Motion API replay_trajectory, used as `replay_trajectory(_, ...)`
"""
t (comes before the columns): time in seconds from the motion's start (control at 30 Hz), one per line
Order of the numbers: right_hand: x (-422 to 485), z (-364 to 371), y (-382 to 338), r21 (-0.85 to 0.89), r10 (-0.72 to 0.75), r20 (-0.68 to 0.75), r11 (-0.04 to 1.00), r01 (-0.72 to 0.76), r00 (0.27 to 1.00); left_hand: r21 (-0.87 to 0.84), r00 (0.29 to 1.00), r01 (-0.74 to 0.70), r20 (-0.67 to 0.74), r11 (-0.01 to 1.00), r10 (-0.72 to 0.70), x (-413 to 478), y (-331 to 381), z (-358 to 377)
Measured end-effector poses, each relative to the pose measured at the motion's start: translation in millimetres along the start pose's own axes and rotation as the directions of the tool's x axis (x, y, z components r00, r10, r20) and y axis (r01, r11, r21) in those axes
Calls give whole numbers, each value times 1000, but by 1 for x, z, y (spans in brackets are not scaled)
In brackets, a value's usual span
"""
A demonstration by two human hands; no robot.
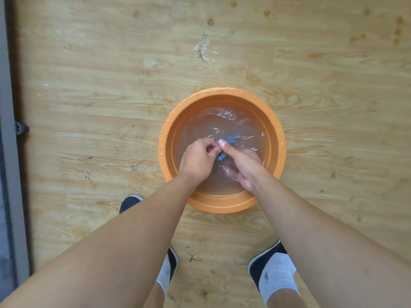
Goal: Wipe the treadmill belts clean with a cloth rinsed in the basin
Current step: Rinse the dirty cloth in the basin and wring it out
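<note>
Rinsing the blue cloth (232,138) in the orange basin (222,207), the left hand (198,161) and right hand (242,166) both seem to grasp it; wringing comes next.

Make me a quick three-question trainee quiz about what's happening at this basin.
1. True or false: the blue cloth lies dry outside the orange basin.
2. How many hands grip the cloth? A) none B) one C) two
3. Fill in: the basin holds ____.

Key: 1. False, it is in the basin. 2. C, the left hand and right hand. 3. Water.
</note>
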State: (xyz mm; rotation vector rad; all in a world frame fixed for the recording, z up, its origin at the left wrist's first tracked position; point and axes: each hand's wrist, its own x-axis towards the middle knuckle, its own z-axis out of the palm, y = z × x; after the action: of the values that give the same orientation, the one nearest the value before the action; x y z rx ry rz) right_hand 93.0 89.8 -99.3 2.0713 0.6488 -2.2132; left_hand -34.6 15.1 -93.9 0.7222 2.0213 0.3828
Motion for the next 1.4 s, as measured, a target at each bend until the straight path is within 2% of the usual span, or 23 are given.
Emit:
replay_trajectory(0.07,-4,2,5,-22,27,26,999,-26,999,-91,999,44,21,995,-42,-5,-4,3)
replay_trajectory(0.13,-5,6,6,46,23,33,999,-24,999,-218,991,134,22,967,-132,-9,-4,4)
replay_trajectory(0.2,-3,8,6,-21,-15,1,1000,15,1000,-411,956,272,11,870,-294,-12,-4,3)
replay_trajectory(0.27,-2,9,7,-157,-63,-128,987,42,990,-469,907,343,-59,814,-417,-13,-4,1)
replay_trajectory(0.33,4,5,13,-204,-79,-284,979,20,955,-405,887,345,-155,847,-436,-11,-4,1)
replay_trajectory(0.4,7,7,13,-70,-43,-363,997,18,931,-432,881,330,-179,839,-439,-9,0,1)
replay_trajectory(0.5,9,16,12,132,10,-408,990,49,913,-559,865,312,-167,768,-473,0,6,0)
replay_trajectory(0.57,13,21,13,226,43,-383,973,49,923,-547,901,301,-105,781,-421,4,5,0)
replay_trajectory(0.6,10,24,13,188,25,-369,981,48,929,-513,926,298,-51,805,-375,6,0,3)
replay_trajectory(0.67,2,27,18,-47,-70,-309,997,58,948,-412,961,263,28,873,-276,4,-5,6)
replay_trajectory(0.77,-2,30,27,-326,-270,-188,924,200,944,-337,974,222,40,915,-222,7,-9,10)
replay_trajectory(0.83,-2,35,29,-387,-333,-105,882,270,937,-415,974,224,62,882,-218,12,-7,12)
replay_trajectory(0.93,7,43,20,-511,-384,-107,812,280,917,-466,942,328,104,822,-318,20,1,20)
replay_trajectory(1.0,17,45,5,-566,-405,-111,777,277,908,-583,906,403,147,705,-396,20,9,27)
replay_trajectory(1.07,26,46,-14,-587,-401,-75,758,284,913,-678,893,411,165,609,-419,15,18,31)
replay_trajectory(1.13,32,48,-28,-674,-403,-28,684,280,915,-738,906,364,140,568,-398,9,20,29)
replay_trajectory(1.2,36,54,-32,-736,-400,-10,623,264,916,-737,911,347,118,580,-395,5,17,20)
replay_trajectory(1.27,38,58,-31,-735,-392,-47,637,234,919,-704,924,313,69,637,-377,2,9,12)
replay_trajectory(1.4,38,39,-33,-690,-359,-247,717,97,900,-619,913,236,-123,749,-390,-8,3,1)
